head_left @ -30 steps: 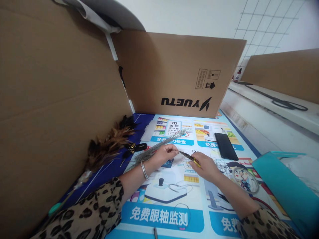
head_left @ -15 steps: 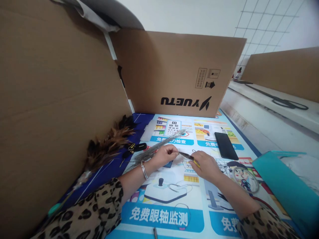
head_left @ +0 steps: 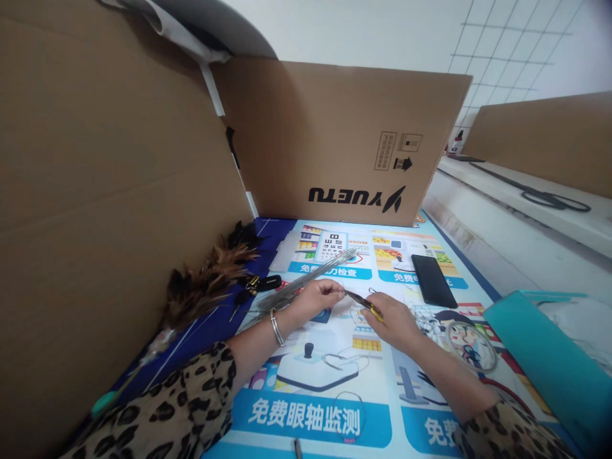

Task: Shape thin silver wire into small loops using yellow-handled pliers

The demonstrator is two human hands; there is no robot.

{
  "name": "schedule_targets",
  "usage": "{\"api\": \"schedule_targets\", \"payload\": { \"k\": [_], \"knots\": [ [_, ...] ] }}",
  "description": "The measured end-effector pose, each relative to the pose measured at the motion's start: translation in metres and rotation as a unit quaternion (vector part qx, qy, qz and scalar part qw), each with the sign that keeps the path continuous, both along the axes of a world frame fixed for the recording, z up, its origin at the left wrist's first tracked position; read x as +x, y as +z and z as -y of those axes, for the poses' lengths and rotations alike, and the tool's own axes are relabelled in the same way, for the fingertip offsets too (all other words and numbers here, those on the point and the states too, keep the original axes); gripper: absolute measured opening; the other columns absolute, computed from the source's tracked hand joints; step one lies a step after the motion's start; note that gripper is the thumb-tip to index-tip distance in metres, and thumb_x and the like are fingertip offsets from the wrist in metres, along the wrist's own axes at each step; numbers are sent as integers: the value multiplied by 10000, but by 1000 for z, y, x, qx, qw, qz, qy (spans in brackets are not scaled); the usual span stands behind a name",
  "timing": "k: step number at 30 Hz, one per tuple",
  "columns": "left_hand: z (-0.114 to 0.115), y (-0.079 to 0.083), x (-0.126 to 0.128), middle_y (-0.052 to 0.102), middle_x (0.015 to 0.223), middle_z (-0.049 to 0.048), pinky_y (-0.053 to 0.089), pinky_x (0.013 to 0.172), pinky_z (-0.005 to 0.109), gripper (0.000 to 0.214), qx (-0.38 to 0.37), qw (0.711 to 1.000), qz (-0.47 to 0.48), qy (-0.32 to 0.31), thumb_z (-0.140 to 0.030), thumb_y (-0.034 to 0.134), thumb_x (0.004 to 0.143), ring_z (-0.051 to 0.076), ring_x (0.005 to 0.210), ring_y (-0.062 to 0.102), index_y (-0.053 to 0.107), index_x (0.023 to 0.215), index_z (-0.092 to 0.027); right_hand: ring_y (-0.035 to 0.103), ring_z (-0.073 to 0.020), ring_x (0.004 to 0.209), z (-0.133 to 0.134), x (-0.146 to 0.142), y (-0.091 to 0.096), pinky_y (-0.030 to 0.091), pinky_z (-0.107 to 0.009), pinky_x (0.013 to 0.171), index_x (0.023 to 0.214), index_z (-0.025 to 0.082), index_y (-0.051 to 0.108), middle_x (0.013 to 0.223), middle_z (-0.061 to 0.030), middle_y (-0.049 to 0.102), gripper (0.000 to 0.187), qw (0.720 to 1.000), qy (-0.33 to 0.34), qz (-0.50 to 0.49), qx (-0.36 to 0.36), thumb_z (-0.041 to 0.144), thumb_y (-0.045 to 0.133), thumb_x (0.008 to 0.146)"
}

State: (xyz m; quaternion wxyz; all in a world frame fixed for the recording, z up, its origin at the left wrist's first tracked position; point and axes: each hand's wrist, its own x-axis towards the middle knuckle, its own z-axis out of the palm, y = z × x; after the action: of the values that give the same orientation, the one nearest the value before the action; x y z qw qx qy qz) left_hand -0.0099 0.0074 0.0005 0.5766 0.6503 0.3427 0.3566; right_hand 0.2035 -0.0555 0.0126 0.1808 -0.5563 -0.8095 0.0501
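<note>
My right hand (head_left: pixel 393 319) is closed around the yellow handles of a pair of pliers (head_left: pixel 357 298), whose dark jaws point left. Their tip meets the fingertips of my left hand (head_left: pixel 320 299), which are pinched together. Whatever lies between those fingers is too small to make out; it may be thin wire. A bundle of straight silvery wires (head_left: pixel 306 278) runs slantwise on the printed tabletop behind and under my left hand. A thin wire loop (head_left: pixel 351 398) rests nearer to me, in front of both hands.
A black phone (head_left: pixel 434 280) lies at right, beyond a transparent round roll (head_left: pixel 472 345) and a teal box (head_left: pixel 545 357). Brown feathers (head_left: pixel 205 274) and black keys (head_left: pixel 258 284) lie left. Cardboard panels (head_left: pixel 344 140) wall the left and back.
My hands have barely shifted. The left fingers and the pliers' tip stay together, with a slight turn of the right hand.
</note>
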Motion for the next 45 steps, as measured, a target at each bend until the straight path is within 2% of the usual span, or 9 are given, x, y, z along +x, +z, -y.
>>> {"api": "schedule_targets", "payload": {
  "k": [5,19,25,30,37,45],
  "knots": [
    [-1,-3,1,487,598,-11,323,493,197,314,-9,1000,6,12,-416,656,687,61,511,419,599,747,-113,535,-147,762,1,-2,0,371,-237,631,894,216,511,823,-11,570,176,999,-2,-21,-24,366,423,865],
    [-1,-3,0,491,604,-9,321,506,192,267,16,1000,2,25,-380,622,727,66,530,418,595,736,-115,529,-152,784,0,-2,1,383,-245,652,894,209,516,831,-14,565,183,999,0,-24,-30,365,423,869],
    [-2,-7,1,480,601,-13,299,492,186,214,74,995,-35,51,-325,617,720,61,530,388,605,709,-112,513,-191,876,-2,2,-1,392,-283,727,950,200,539,890,-55,567,215,999,15,26,20,367,437,862],
    [-1,-7,3,496,622,-2,315,493,189,188,118,989,-51,67,-300,600,714,69,546,406,625,691,-116,497,-213,872,-1,3,3,371,-321,774,934,180,552,860,-79,561,215,994,20,83,63,340,428,865],
    [-1,-9,2,501,608,-3,313,491,188,164,121,989,-72,48,-275,581,715,69,538,400,626,709,-118,477,-216,848,-1,3,7,349,-326,755,930,169,558,864,-87,555,212,989,26,114,90,323,428,864],
    [-2,-10,3,449,572,-19,297,477,185,197,70,996,-55,21,-311,592,707,62,517,373,589,683,-115,457,-216,811,-1,5,11,314,-326,712,901,171,575,823,-90,545,214,981,49,150,115,309,414,872]
  ]
}}
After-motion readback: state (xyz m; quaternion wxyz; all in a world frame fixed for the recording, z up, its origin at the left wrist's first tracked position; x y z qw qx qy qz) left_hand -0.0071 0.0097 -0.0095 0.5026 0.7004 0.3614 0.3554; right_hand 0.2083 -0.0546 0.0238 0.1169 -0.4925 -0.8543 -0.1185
